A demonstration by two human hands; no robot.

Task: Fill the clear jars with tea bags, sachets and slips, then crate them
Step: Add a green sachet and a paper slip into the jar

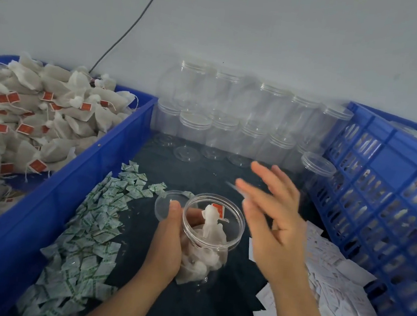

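The blue crate [386, 182] on the table's right edge already holds goods; many empty jars [219, 132] wait along the far edge. Mid-table the left hand [166, 243] grips a jar [236, 238] holding only tea bags [210, 225]; the right hand [273, 220] hovers spread open, seemingly empty though blurred, with sachets [91, 221] and slips [332, 277] still to add

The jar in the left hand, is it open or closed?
Open: the jar has a bare rim, and the left hand holds a lid beside it.
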